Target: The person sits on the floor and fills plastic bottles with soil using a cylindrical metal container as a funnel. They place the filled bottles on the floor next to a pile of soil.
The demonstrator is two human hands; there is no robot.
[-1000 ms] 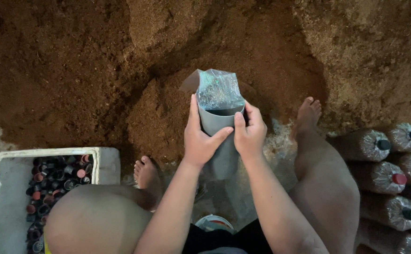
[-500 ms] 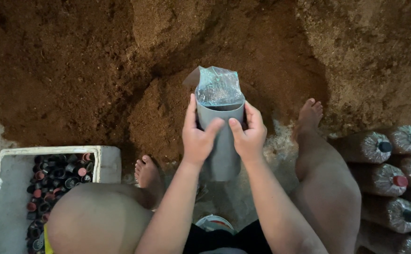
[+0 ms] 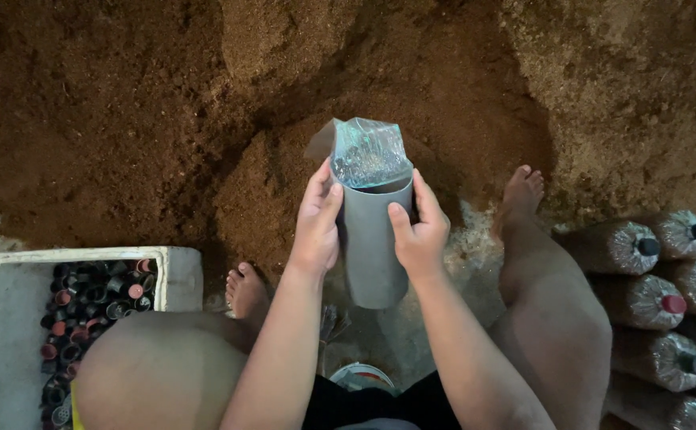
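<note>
Two hands' fingers (image 3: 326,209) around grey tube (image 3: 373,247)

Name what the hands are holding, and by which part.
Both the left hand and right hand grip the grey tube near its top rim, where a clear plastic bag sits.

The tube (image 3: 373,247) stands upright in the middle, between the left hand (image 3: 316,219) and the right hand (image 3: 421,231). A plastic bag (image 3: 366,153) sits in its top. Behind it lies the big dirt pile (image 3: 205,103). To the left is a box (image 3: 13,318) with caps (image 3: 85,306) in it. To the right lie filled bags (image 3: 651,295), side by side, maybe stacked.
</note>
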